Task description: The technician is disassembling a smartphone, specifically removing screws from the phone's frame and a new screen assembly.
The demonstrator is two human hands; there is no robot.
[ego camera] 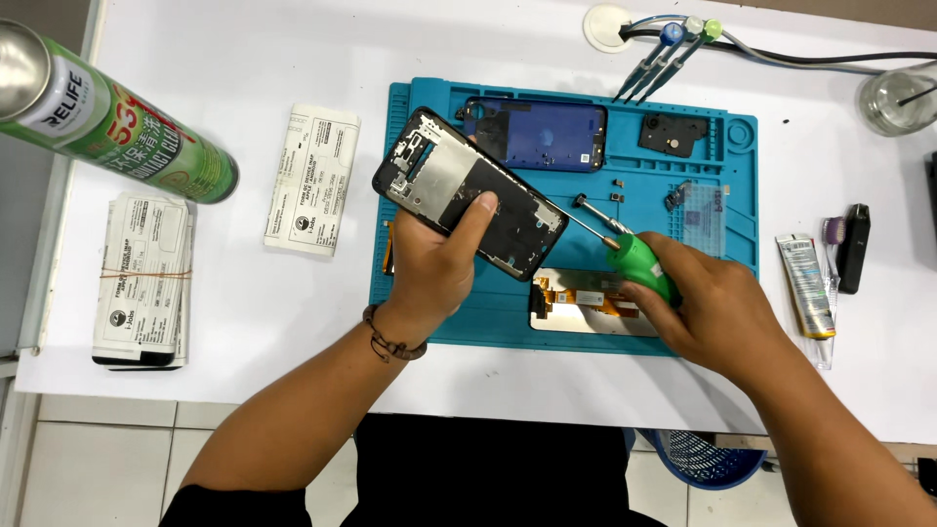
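Firstly, a green spray can point(117, 122) and two paper bundles point(143, 280) are lying at the left on the white table point(244, 322). Next, the left hand point(429, 268) is gripping an opened phone frame point(468, 193), lifting it tilted above the blue mat point(468, 317). Beside it, the right hand point(717, 312) is closing around a green screwdriver point(639, 268), its tip touching the frame's right edge. Further right, a small tube point(808, 285) is lying.

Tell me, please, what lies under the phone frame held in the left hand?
Under the phone frame the blue mat shows, with the blue back cover behind it. Whatever lies directly beneath the frame and left hand is hidden.
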